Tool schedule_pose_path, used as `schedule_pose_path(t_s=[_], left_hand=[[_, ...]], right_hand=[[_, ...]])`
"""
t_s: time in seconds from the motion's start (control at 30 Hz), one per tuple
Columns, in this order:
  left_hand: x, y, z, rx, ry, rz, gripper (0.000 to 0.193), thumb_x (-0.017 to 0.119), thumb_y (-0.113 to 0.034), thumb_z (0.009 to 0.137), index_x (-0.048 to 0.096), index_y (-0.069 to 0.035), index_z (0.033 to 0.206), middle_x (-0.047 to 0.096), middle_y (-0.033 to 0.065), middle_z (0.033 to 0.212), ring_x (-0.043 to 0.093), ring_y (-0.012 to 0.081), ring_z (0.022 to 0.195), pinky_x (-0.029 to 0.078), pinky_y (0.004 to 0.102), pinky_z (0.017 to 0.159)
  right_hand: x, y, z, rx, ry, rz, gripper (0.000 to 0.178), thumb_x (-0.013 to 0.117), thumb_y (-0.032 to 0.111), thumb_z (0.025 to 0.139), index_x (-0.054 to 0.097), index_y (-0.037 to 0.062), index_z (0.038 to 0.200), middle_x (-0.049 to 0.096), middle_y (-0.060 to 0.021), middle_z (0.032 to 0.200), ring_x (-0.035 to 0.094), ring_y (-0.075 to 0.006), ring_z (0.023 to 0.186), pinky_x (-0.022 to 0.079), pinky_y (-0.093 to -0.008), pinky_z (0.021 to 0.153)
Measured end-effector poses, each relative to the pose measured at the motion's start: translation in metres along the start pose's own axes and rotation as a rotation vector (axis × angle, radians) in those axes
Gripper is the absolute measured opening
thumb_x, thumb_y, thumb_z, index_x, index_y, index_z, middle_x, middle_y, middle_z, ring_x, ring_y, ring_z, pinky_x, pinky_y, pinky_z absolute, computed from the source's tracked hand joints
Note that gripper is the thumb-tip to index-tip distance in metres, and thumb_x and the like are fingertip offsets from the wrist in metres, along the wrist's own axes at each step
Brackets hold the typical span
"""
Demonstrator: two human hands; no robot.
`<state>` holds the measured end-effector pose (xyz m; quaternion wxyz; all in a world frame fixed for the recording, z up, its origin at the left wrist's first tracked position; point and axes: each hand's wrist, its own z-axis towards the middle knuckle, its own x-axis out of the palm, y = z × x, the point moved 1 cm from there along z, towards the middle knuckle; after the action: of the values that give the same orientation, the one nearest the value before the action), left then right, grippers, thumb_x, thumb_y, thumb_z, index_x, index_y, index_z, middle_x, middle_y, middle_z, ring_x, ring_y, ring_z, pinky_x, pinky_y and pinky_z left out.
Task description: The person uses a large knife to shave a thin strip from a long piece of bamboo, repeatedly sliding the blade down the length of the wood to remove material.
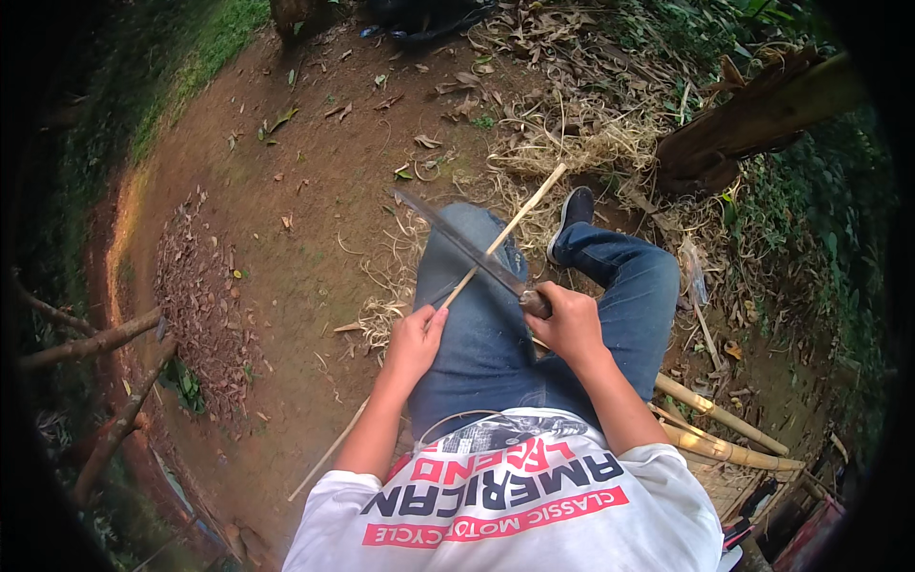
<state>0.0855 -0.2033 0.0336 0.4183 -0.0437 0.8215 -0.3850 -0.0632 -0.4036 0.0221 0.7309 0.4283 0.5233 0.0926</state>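
Note:
My left hand (415, 341) is closed around a long, thin bamboo strip (527, 208) that slants up and away over my thigh. Behind that hand a pale length (329, 458) comes out past my forearm, apparently the same strip. My right hand (568, 326) grips the wooden handle of a machete (448, 227). Its dark, straight blade points to the far left and crosses the strip above my jeans (467, 353). Whether the edge bites into the strip, I cannot tell.
Curled pale shavings (591, 143) lie in a heap on the ground ahead, with more beside my left leg. A thick trunk (724, 143) rises at the far right. Bamboo poles (724, 443) lie by my right hip. Branches (105, 338) stand at the left.

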Motion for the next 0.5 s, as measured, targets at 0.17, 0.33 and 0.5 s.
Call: schedule_pose_path(t_s=[0.17,0.33,0.5], left_hand=[[0.002,0.014,-0.008,-0.037,0.025,0.007,0.036,0.054,-0.027,0.096,0.053,0.003,0.077,0.048,0.0216,0.06,0.045,0.0299,0.056,0.038,0.0414,0.053],[0.004,0.023,-0.01,-0.03,0.021,-0.03,0.036,0.049,-0.028,0.098,0.055,0.003,0.081,0.056,0.0284,0.072,0.056,0.0489,0.074,0.043,0.0492,0.061],[0.003,0.018,-0.01,-0.031,0.019,-0.006,0.036,0.048,-0.029,0.098,0.055,0.002,0.082,0.056,0.0279,0.073,0.056,0.0487,0.075,0.043,0.0495,0.061]], right_hand=[[0.021,0.015,0.005,-0.097,0.118,-0.005,0.034,0.078,0.029,0.07,0.06,0.0056,0.087,0.065,-0.0115,0.072,0.065,-0.031,0.066,0.052,-0.0402,0.06],[0.042,0.013,0.009,-0.033,0.201,-0.168,0.051,0.068,0.054,0.077,0.062,0.0041,0.079,0.065,-0.0159,0.068,0.066,-0.0335,0.063,0.054,-0.0417,0.058],[0.05,0.009,0.012,0.052,0.313,-0.166,0.06,0.062,0.061,0.08,0.064,0.002,0.073,0.064,-0.0189,0.063,0.065,-0.0367,0.06,0.054,-0.0447,0.058]])
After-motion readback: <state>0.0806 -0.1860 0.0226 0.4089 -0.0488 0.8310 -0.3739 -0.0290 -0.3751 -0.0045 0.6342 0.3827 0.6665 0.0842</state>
